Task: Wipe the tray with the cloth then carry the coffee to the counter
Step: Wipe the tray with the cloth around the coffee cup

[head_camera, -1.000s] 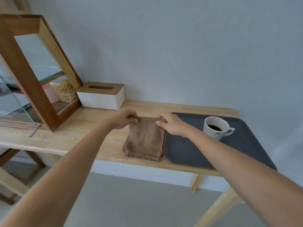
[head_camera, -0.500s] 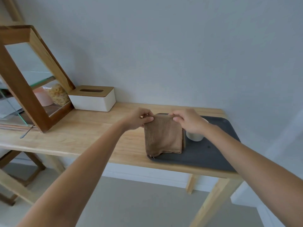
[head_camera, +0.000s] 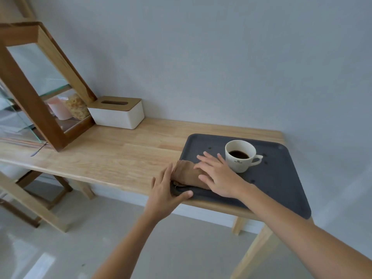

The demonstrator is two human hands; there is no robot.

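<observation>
A dark grey tray [head_camera: 277, 178] lies on the right end of the wooden table [head_camera: 120, 158]. A white cup of black coffee [head_camera: 239, 158] stands upright on it, handle to the right. The folded brown cloth [head_camera: 186, 174] rests on the tray's near left corner. My right hand [head_camera: 219, 176] lies flat on the cloth with fingers spread, just left of the cup. My left hand [head_camera: 163, 192] holds the tray's left front corner, thumb over the rim and fingers along the left edge. A few dark spots [head_camera: 252, 181] dot the tray around the cup.
A white tissue box with a wooden lid [head_camera: 118, 112] stands at the back against the wall. Left of it is a tilted wood-and-glass case [head_camera: 34, 101] holding jars. A spoon [head_camera: 38, 151] lies by its base. The tray's near right corner overhangs the table's front edge.
Both hands lifted the cloth off the table and carried it right onto the tray. Now the right hand presses it down and the left hand has let go and taken the tray's corner.
</observation>
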